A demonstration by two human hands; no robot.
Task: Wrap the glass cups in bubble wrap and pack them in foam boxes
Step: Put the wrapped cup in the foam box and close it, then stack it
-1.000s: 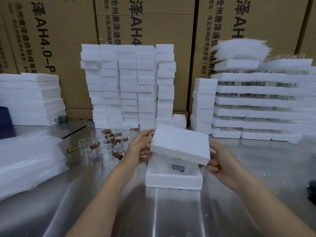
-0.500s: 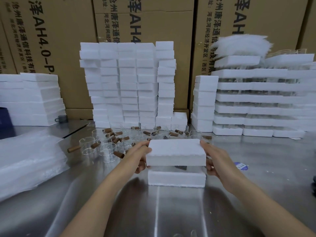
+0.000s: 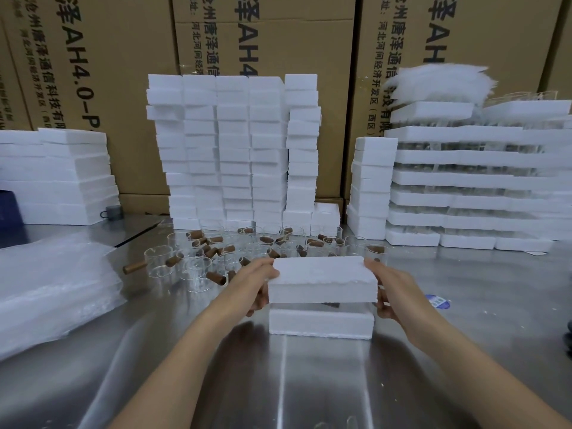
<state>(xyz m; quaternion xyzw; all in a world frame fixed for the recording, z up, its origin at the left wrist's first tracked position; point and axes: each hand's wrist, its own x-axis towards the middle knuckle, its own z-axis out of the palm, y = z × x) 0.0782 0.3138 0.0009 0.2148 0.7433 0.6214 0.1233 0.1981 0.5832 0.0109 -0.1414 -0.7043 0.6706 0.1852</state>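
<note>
Closing step: the left hand [image 3: 258, 283] and right hand [image 3: 388, 289] are pinching the foam lid [image 3: 322, 280] at its 9 and 3 o'clock ends, holding it just above the foam box base [image 3: 320, 323], so the next move is probably calling for a square, level lowering, with loose glass cups [image 3: 216, 252] lying at 11 o'clock

White foam lid [image 3: 322, 278] above foam box [image 3: 320, 322]

Work table [image 3: 309, 391]: brushed metal, glossy, streaked reflections. At centre, foam lid [image 3: 322, 278] and foam base [image 3: 320, 323]: white, matt, grainy, crumbly edges. At 11 o'clock, glass cups [image 3: 159, 261]: clear, shiny; handles [image 3: 133, 267] brown, wood-like, matt. At 9 o'clock, bubble wrap [image 3: 52, 289]: translucent plastic, soft sheen. At 12 o'clock, cartons [image 3: 309, 41]: brown cardboard, matt, printed.
</note>
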